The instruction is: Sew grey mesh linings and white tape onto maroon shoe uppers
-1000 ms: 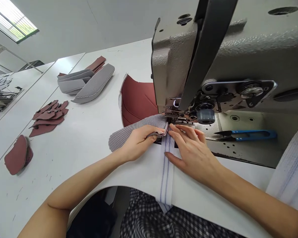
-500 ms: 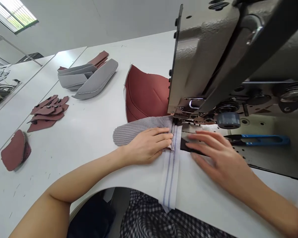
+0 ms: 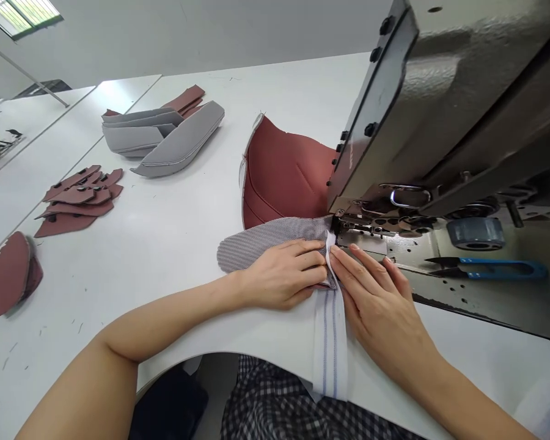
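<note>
My left hand (image 3: 286,273) lies on a grey mesh fabric piece (image 3: 252,244), fingers stretched flat toward its right edge. My right hand (image 3: 376,293) has its fingers together, folding the edge of a white tape (image 3: 330,342) with blue stitched lines over the mesh edge. Its thumb is mostly hidden. Just beyond the fingertips is the sewing machine's foot area (image 3: 337,225); the needle cannot be made out. Joined or lying behind the mesh is a maroon panel (image 3: 284,174), partly behind the machine head. The tape's lower end hangs over the table's front edge.
The sewing machine (image 3: 421,110) fills the right side. Blue thread snips (image 3: 499,270) lie on its bed. Grey curved panels (image 3: 178,143), small maroon pieces (image 3: 80,198) and a maroon stack (image 3: 9,275) lie to the left. Thread scraps dot the white table (image 3: 165,244).
My right hand has moved left from beside the tape onto it, and the tape's upper part is now folded toward the mesh. My left hand stays on the mesh. The view has shifted slightly.
</note>
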A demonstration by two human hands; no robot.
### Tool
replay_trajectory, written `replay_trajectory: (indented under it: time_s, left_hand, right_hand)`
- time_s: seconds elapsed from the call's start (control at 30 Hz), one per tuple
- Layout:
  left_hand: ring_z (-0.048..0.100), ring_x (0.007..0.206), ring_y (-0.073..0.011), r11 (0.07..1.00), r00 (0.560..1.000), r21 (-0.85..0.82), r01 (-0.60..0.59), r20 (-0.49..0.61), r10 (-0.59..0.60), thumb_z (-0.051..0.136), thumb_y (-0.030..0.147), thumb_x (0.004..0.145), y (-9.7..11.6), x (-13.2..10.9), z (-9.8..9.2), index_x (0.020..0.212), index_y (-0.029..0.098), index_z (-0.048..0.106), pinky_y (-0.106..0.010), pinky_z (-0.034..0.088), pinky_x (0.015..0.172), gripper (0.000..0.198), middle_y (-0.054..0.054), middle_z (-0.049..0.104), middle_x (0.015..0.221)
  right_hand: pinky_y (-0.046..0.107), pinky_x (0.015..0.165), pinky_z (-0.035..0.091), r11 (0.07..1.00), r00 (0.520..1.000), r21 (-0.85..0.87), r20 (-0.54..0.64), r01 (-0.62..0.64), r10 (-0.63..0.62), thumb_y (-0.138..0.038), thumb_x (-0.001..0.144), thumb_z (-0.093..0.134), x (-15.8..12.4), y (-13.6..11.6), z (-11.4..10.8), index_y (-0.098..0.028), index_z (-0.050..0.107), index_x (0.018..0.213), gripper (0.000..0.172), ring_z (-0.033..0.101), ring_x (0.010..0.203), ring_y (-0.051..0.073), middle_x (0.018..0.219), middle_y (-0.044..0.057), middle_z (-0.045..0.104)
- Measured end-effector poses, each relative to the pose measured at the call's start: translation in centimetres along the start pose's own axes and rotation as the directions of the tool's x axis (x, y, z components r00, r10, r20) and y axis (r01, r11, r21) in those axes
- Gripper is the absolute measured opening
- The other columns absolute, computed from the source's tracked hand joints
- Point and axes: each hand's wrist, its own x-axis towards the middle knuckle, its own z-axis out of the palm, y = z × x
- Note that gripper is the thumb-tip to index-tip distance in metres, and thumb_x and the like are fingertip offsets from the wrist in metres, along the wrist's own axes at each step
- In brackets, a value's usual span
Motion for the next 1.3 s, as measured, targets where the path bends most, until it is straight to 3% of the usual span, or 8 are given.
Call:
replay_trajectory:
  time_s: [0.17, 0.27, 0.33, 0.53, 0.8, 1.13, 1.3]
  left_hand:
    - [0.065, 0.109, -0.0236, 0.992, 0.994, -0.078, 0.095, -0.039, -0.098, 0.047, 0.055, 0.1, -0.1, 0.9, -1.2, 0.104, 0.011, 0.063, -0.036, 0.058, 0.097, 0.046, -0.014, 0.069, 0.116]
    - [0.058, 0.126, -0.0265, 0.984, 0.992, 0.125, 0.129, -0.007, -0.129, 0.043, 0.03, 0.104, -0.5, 1.5, -1.5, 0.124, 0.013, 0.061, -0.043, 0.052, 0.106, 0.032, -0.011, 0.066, 0.133]
    - [0.052, 0.135, -0.0279, 0.963, 0.987, 0.222, 0.153, 0.009, -0.159, 0.04, 0.021, 0.103, -0.8, 1.5, -1.2, 0.129, 0.015, 0.06, -0.048, 0.046, 0.113, 0.033, -0.009, 0.065, 0.137]
    - [0.056, 0.129, -0.0281, 0.943, 0.972, 0.237, 0.235, -0.079, -0.222, 0.043, 0.026, 0.103, -0.6, 1.4, 0.5, 0.126, 0.013, 0.064, -0.043, 0.05, 0.108, 0.034, -0.006, 0.067, 0.134]
    - [0.057, 0.13, -0.0305, 0.927, 0.948, 0.197, 0.319, -0.069, -0.312, 0.042, 0.028, 0.103, -0.7, 3.3, 1.2, 0.125, 0.012, 0.064, -0.048, 0.05, 0.109, 0.035, -0.009, 0.067, 0.135]
    - [0.057, 0.131, -0.026, 0.932, 0.947, 0.169, 0.321, -0.063, -0.315, 0.042, 0.028, 0.104, -1.2, 3.4, 1.0, 0.117, 0.014, 0.065, -0.045, 0.05, 0.111, 0.029, -0.01, 0.069, 0.129]
    - [0.058, 0.129, -0.0259, 0.952, 0.965, 0.16, 0.26, -0.085, -0.249, 0.044, 0.027, 0.103, -1.2, 2.8, 0.9, 0.119, 0.013, 0.065, -0.042, 0.052, 0.111, 0.03, -0.007, 0.069, 0.132]
  right_hand:
    - [0.052, 0.111, 0.031, 0.996, 0.996, 0.045, 0.017, 0.082, -0.083, -0.015, 0.097, 0.043, 1.9, 0.9, -0.9, -0.02, 0.059, 0.134, 0.04, 0.058, 0.12, 0.029, 0.133, 0.006, 0.066]
    - [0.052, 0.108, 0.033, 0.993, 0.994, 0.034, 0.005, 0.113, -0.113, -0.014, 0.097, 0.045, 2.5, 1.0, -1.2, -0.023, 0.062, 0.131, 0.039, 0.059, 0.116, 0.029, 0.125, 0.005, 0.069]
    - [0.051, 0.104, 0.035, 0.993, 0.993, 0.018, -0.006, 0.118, -0.118, -0.013, 0.097, 0.045, 2.6, 0.9, -1.2, -0.02, 0.063, 0.13, 0.038, 0.06, 0.115, 0.028, 0.127, 0.006, 0.068]
    - [0.047, 0.096, 0.039, 0.992, 0.992, -0.008, -0.041, 0.123, -0.123, -0.012, 0.099, 0.046, 2.6, 1.0, -1.0, -0.016, 0.063, 0.128, 0.034, 0.06, 0.114, 0.028, 0.13, 0.006, 0.068]
    - [0.047, 0.095, 0.041, 0.994, 0.994, -0.029, -0.02, 0.105, -0.106, -0.012, 0.098, 0.045, 3.1, 2.9, -1.1, -0.021, 0.066, 0.127, 0.037, 0.06, 0.114, 0.028, 0.13, 0.005, 0.067]
    - [0.048, 0.096, 0.042, 0.995, 0.994, 0.004, -0.023, 0.104, -0.104, -0.013, 0.098, 0.043, 2.9, 3.3, -0.6, -0.018, 0.063, 0.131, 0.039, 0.058, 0.117, 0.03, 0.132, 0.007, 0.065]
    - [0.046, 0.096, 0.043, 0.992, 0.991, 0.01, -0.024, 0.128, -0.128, -0.011, 0.098, 0.041, 3.0, 2.8, -0.5, -0.02, 0.062, 0.132, 0.04, 0.059, 0.116, 0.028, 0.131, 0.008, 0.066]
